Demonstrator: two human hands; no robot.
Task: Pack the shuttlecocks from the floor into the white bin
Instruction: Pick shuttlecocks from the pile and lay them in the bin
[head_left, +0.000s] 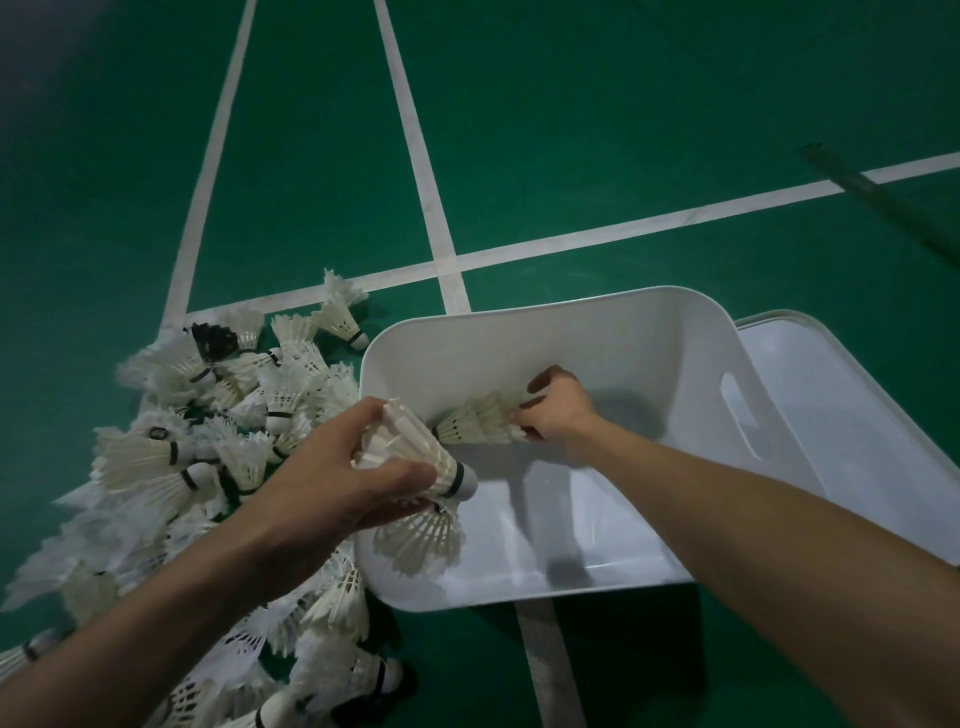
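Dim light, dark corners, wide-angle bending.

The green floor (571, 130), crossed by white lines (415, 156), carries the white bin (519, 353). Shuttlecocks (171, 467) lie heaped against the bin's left side, and a white lid (857, 415) lies just beside its right.

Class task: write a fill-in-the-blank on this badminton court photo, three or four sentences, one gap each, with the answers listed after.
1. The right hand grips nested shuttlecocks inside the white ____.
2. The loose pile lies on the floor to the ____ of the bin.
3. The floor is ____ with white lines.
4. The left hand holds a shuttlecock with a ____ band round its cork.
Missing words: bin; left; green; black.
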